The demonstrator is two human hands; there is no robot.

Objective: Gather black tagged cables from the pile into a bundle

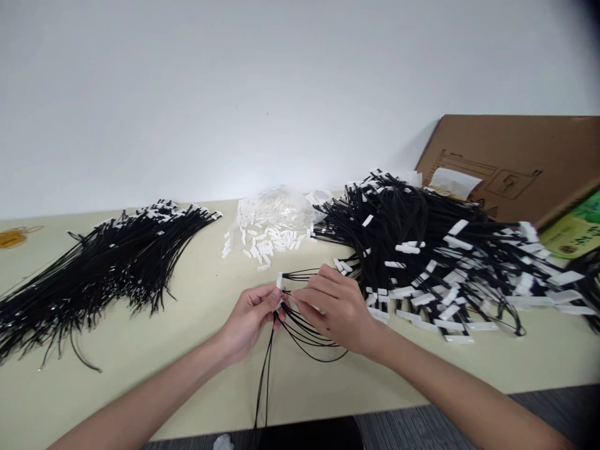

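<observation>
My left hand [257, 314] pinches a white plastic connector [280, 280] between thumb and fingers, above the table's middle. Several thin black wires [304, 331] run from this connector; some curve to the right, and others hang down past the table's front edge. On the right side of the connector is my right hand [332, 306], its fingers drawn together close to the wires. What the right fingertips hold, most likely a wire, is partly hidden by the hand itself.
A bundle of black wires [140, 256] lies at left. Loose white connectors [262, 247] spill from a clear plastic bag [276, 209]. A large heap of wired connectors [398, 219] lies at right, before a cardboard box [515, 156]. A yellow tag [13, 237] sits far left.
</observation>
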